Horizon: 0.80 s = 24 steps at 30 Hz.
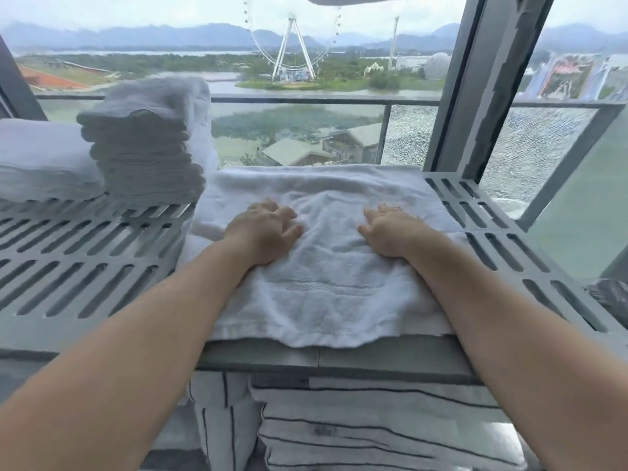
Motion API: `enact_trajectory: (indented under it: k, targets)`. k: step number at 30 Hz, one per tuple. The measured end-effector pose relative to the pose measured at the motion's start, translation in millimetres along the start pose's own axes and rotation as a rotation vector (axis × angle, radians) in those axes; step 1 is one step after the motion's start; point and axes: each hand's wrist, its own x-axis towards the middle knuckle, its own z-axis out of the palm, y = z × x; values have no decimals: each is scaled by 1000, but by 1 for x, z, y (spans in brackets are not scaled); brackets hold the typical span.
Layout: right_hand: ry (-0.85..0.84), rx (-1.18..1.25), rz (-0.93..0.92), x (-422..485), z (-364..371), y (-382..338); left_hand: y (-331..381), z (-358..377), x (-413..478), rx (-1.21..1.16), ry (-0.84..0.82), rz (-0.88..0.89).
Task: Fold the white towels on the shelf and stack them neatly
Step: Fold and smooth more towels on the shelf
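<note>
The towel (333,294) lies flat on the slatted shelf (85,260), long axis left to right, its near edge just over the front lip. The left hand (268,229) rests on it with bent fingers, though whether they pinch cloth I cannot tell; the right hand (387,232) presses flat, fingers spread. The stack (146,147) stands just beside the far-left corner, with bare slats on both sides.

you face a wide window (102,15) with a grey frame post (475,96); slatted grey shelf (373,358) before it. overcast daylight; ferris wheel (291,20), water (221,86) and hills (170,35) outside.
</note>
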Motion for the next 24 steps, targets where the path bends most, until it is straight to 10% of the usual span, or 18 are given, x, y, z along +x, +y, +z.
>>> enact_trajectory:
  k: [8, 13, 20, 24]
  targets:
    - [40, -50, -47, -82, -8, -6, 8, -8, -45, 87, -21, 18]
    - [266, -2, -55, -133, 16, -11, 14, -18, -80, 240, 258, -20]
    - [614, 235, -133, -207, 51, -13, 51, -20, -164, -287, 110, 261]
    - [503, 197, -204, -242, 64, -1, 61, -15, -194, -65, 42, 498]
